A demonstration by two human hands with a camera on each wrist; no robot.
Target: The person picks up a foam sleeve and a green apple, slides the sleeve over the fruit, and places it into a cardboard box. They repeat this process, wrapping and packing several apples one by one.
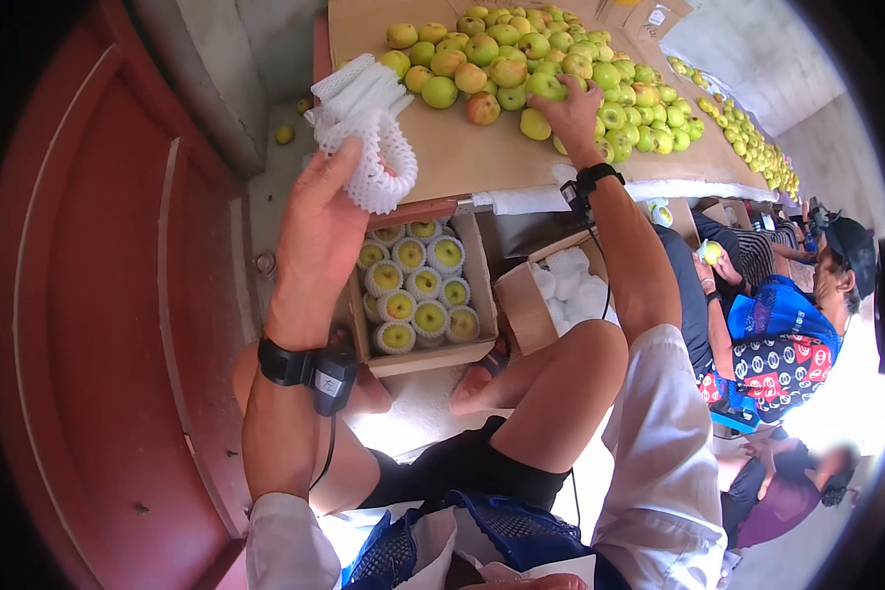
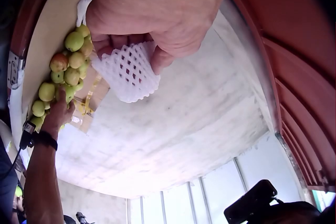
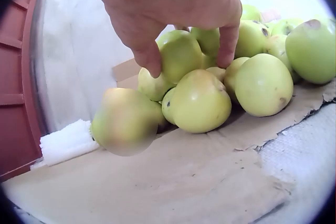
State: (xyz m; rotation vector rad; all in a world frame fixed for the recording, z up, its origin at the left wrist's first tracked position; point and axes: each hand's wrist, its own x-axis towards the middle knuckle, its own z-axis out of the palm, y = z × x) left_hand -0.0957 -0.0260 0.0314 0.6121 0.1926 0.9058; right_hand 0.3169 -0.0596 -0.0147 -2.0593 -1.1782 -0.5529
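We find a green apple (image 1: 548, 88) at the near side of a loose apple heap (image 1: 482, 49), gripped between the right hand's (image 1: 572, 116) thumb and fingers, a hold that probably suits round fruit crowded by neighbours. The left hand (image 1: 317, 221) grips a white foam net sleeve (image 2: 131, 77), its fingers seemingly inside the mouth; we judge that this keeps the mesh spread. Just beyond, spare nets (image 1: 354, 90) lie on the cardboard sheet (image 1: 442, 162), likely for short reach. Below its edge, sleeved apples (image 1: 408, 256) fill a carton (image 1: 423, 363) snugly, presumably steadying one another; beside it, an open box (image 1: 523, 313) holds white foam (image 1: 565, 280).
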